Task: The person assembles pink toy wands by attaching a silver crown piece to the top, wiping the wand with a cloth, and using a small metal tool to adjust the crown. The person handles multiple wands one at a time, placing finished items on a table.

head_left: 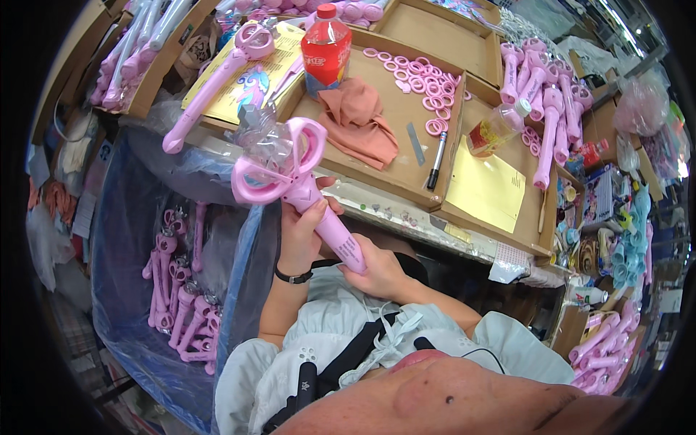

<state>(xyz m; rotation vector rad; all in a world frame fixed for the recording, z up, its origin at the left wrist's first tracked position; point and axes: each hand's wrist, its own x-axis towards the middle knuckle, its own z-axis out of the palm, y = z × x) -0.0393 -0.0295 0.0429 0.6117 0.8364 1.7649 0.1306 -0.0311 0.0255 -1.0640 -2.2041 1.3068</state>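
Observation:
A pink toy wand (338,233) slants across in front of me, its wide looped head up and to the left. Clear plastic with a shiny silvery piece shows in and behind the loops. My left hand (296,235) is closed round the upper handle just below the head. Lower down, my right hand (378,270) wraps the handle's bottom end, near some small dark print. Another pink wand (210,94) lies on a yellow printed sheet (270,52) beyond my left hand. A blue plastic-lined bin (250,283) holding several pink wands stands left of my hands.
On the workbench, a red-capped bottle (325,51) stands beside an orange cloth (355,119). Pink rings (420,72), a marker (436,163), a second bottle (496,130) and yellow paper (487,185) lie in cardboard trays. More wands (552,119) are heaped at the right.

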